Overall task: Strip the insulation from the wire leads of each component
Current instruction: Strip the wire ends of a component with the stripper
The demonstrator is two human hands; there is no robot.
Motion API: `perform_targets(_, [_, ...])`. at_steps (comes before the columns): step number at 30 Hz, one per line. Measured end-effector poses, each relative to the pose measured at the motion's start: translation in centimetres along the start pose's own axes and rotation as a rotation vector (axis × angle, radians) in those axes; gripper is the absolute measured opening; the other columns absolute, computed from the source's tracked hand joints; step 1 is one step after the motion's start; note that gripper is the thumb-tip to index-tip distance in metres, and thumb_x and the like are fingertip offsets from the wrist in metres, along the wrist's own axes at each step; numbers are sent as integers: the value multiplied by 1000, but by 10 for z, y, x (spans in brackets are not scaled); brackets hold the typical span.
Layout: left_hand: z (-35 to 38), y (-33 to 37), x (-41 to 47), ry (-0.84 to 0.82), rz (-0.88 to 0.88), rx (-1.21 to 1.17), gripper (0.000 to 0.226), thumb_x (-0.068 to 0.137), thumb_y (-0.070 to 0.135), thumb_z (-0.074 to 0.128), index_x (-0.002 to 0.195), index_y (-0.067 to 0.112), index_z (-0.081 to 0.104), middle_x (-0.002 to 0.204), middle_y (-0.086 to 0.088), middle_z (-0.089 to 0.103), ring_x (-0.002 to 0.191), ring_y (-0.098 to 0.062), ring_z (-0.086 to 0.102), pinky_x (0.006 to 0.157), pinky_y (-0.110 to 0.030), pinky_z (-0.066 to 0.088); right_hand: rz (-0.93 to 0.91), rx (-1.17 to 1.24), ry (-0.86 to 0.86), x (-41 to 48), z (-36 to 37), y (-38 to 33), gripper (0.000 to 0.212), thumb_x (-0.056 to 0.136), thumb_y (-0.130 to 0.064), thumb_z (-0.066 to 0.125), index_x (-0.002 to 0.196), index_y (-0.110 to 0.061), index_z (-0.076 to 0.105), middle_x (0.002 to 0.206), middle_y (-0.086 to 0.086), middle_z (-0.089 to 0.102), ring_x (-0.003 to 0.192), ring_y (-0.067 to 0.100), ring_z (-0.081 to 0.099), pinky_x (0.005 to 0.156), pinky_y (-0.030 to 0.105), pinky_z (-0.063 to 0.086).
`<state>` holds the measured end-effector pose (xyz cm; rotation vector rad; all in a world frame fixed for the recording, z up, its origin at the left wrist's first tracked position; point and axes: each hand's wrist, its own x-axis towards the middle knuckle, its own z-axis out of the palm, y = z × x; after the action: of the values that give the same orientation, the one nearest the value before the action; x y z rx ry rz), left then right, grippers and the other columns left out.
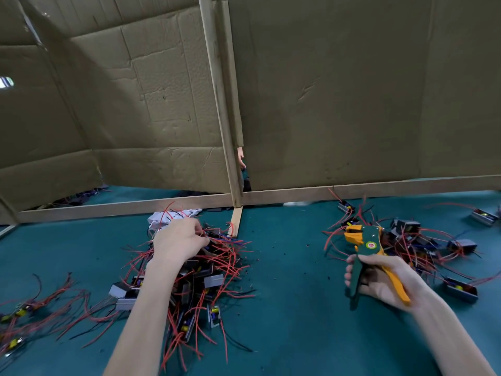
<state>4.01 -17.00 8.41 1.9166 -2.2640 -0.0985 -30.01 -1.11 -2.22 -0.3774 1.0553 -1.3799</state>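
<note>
A heap of small grey box components with red and dark wire leads (pixel 206 278) lies on the teal table in front of me. My left hand (pixel 179 241) reaches into the top of this heap, fingers pinched among the wires; what they grip is hidden. My right hand (pixel 379 280) holds a green and orange wire stripper (pixel 363 256) upright above the table, jaws pointing up. A second spread of components with red leads (pixel 423 245) lies behind the stripper on the right.
More components with wires (pixel 32 313) are scattered at the left edge. A white cloth (pixel 162 218) sits behind the heap. Cardboard walls on a wooden frame (pixel 233 196) close off the table's far side. Another person's hand (pixel 240 158) shows through the gap.
</note>
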Motion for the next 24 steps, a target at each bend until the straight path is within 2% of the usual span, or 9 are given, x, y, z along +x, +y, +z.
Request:
perform_targets(3, [-8,7,-5,142,66,-227,19,79,38,71,91,24,65,86,6,64,86,-17,59,68,-26,38,-69,11,22,-1,-6,-4,24,79,-8,54,96,7,59,77,23,64,68,35,67,63,46,60])
perform_targets(7, [-17,29,-15,304,167,-634,13,79,32,72,83,24,63,75,16,63,71,-2,59,62,-18,40,-194,76,46,-4,-11,-8,21,76,-9,53,93,2,58,73,18,66,65,31,69,60,41,60])
perform_targets(9, [-16,43,-17,251,186,-911,5,85,24,68,84,25,63,74,12,67,60,-5,60,61,-19,47,-220,109,18,-7,-10,-6,21,76,-9,53,93,1,59,74,18,66,66,30,69,61,41,60])
perform_targets(11, [-8,57,-18,115,162,-1193,10,91,13,60,86,20,65,74,4,68,54,-10,61,56,-24,52,-212,117,-14,-9,-6,-3,22,78,-10,52,95,1,59,76,18,65,68,31,68,63,41,60])
perform_targets(13, [5,70,-19,-34,85,-1339,14,93,6,56,87,13,66,76,-5,68,51,-9,62,49,-21,53,-178,111,-46,-10,0,3,21,79,-9,52,96,1,60,78,19,64,70,33,67,64,42,60])
perform_targets(16, [32,87,-23,-256,-17,-1417,12,93,1,55,98,0,65,80,-15,68,50,-13,64,49,-20,54,-128,60,-81,-9,11,10,20,80,-7,51,96,2,60,80,21,63,70,35,66,66,44,59])
perform_targets(19, [57,95,-26,-402,-47,-1423,14,94,-2,52,95,2,65,82,-13,66,51,-16,64,54,-25,58,-93,2,-107,-9,18,16,21,79,-6,54,96,3,62,82,22,62,71,37,65,67,47,57])
perform_targets(22, [74,93,-26,-413,-52,-1246,22,95,-4,45,88,6,63,86,-16,64,56,-22,66,60,-31,60,-92,-39,-128,-10,21,18,22,79,-6,55,97,4,63,83,23,61,74,38,64,68,48,57])
perform_targets(24, [78,90,-24,-448,-26,-990,30,94,-5,37,85,10,62,93,-19,65,66,-31,69,68,-39,60,-97,-51,-132,-10,20,19,23,80,-5,54,99,5,61,84,24,60,75,38,63,69,48,56])
